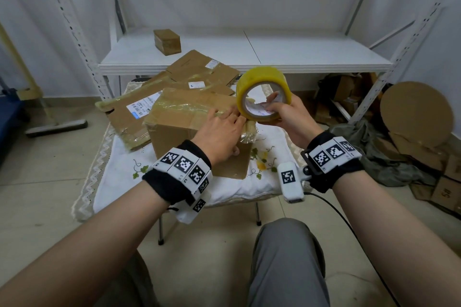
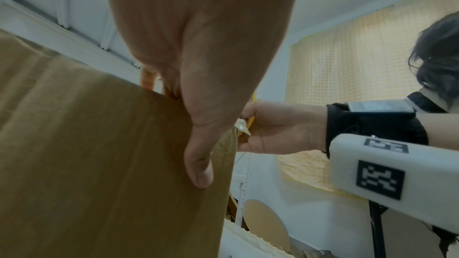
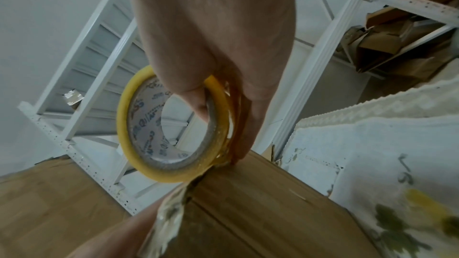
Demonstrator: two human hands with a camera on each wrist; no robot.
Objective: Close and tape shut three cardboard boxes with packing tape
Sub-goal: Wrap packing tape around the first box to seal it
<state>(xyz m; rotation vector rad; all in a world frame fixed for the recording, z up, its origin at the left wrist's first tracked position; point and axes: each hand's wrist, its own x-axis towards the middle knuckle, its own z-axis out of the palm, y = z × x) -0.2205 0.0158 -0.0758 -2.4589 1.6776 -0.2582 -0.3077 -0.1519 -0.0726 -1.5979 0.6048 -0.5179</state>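
The right hand (image 1: 287, 117) grasps the roll of yellow packing tape (image 1: 263, 93), thumb hooked through the core and fingers wrapped round the outside, as the right wrist view shows. It holds the roll on edge just off the right top edge of the near cardboard box (image 1: 189, 129), probably so that tape can be drawn off in line with the box top.

The left hand (image 1: 219, 132) lies flat on that box, fingers straight and spread along the strip of tape at the right edge, thumb hanging down the near side wall. It grips nothing; it presses, likely to pin the stuck tape and steady the box while the other hand pulls or tears. A crumpled bit of clear tape (image 3: 171, 213) hangs at the box corner between the 2 hands.

This box stands in the middle of a small table under a white embroidered cloth (image 1: 119, 177). Its flaps are down and glossy tape crosses the top, so its contents are hidden. Just behind it, to the far left, lie flattened cardboard pieces with shipping labels (image 1: 139, 107), and none shows anything inside. Farther off, 1 small closed box (image 1: 167, 41) sits on the white shelf (image 1: 299, 52). At the far right, on the floor, more cartons (image 1: 424, 162) are heaped; what they hold cannot be told.

Sealing of the near box seems close to done.
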